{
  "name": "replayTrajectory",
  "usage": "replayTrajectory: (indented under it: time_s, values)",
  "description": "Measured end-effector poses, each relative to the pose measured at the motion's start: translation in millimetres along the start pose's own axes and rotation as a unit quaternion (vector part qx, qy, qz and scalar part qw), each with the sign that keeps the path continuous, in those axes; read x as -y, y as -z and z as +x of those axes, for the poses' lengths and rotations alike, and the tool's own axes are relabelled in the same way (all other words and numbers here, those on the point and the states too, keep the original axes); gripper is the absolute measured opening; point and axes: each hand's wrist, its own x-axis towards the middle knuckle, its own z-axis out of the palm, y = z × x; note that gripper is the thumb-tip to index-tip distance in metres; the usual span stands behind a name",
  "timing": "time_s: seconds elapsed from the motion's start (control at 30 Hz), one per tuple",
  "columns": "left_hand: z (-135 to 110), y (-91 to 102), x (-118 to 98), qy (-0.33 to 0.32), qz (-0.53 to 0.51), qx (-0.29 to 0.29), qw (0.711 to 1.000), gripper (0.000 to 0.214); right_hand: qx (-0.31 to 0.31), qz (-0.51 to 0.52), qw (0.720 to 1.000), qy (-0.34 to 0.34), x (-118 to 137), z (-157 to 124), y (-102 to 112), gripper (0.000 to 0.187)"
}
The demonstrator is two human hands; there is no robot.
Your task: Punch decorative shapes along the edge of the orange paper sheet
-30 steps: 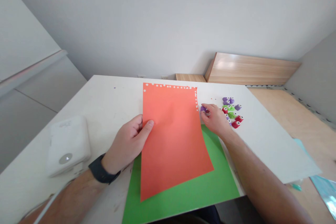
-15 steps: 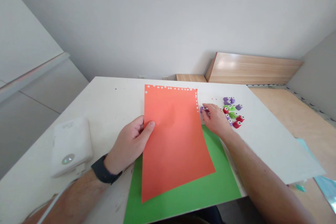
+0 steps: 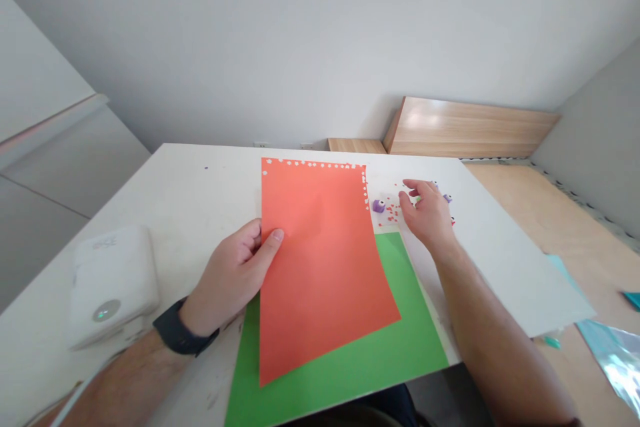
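My left hand (image 3: 235, 273) pinches the left edge of an orange paper sheet (image 3: 320, 260), thumb on top. Small punched holes run along the sheet's far and right edges. The sheet lies partly over a green sheet (image 3: 380, 360). My right hand (image 3: 425, 213) hovers with fingers apart over a cluster of small coloured craft punches (image 3: 447, 199), which it mostly hides. One purple punch (image 3: 379, 205) stands alone on the table between the orange sheet and my right hand, beside scattered orange paper bits (image 3: 393, 213).
A white box-like device (image 3: 113, 280) with a small light sits on the white table (image 3: 200, 193) at the left. Beyond the table's right edge are a wooden floor, a wooden bench (image 3: 470, 128) and teal plastic items (image 3: 610, 353).
My right hand let go of the purple punch beside the orange sheet and moved right toward the cluster of punches. Orange paper bits now show on the table.
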Motion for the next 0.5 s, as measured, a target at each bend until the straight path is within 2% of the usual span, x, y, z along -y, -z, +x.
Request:
replayTrajectory:
  time_s: [0.1,0.2,0.37,0.5]
  values:
    - [1.4,0.4,1.9,-0.001,0.004,-0.001,1.0,0.038,-0.013,-0.005,1.0,-0.022,-5.3,3.3,3.6,0.036]
    - [1.9,0.7,2.5,-0.005,0.007,0.001,1.0,0.038,-0.004,0.001,1.0,-0.013,-6.3,3.0,3.8,0.037]
    - [1.5,0.0,1.7,0.006,0.028,0.007,1.0,0.041,0.064,0.002,0.997,0.037,0.4,-7.3,-8.3,0.042]
    - [1.1,-2.0,-3.4,-0.002,0.054,0.023,0.998,0.041,0.137,-0.036,0.985,0.102,7.4,-15.0,-24.5,0.035]
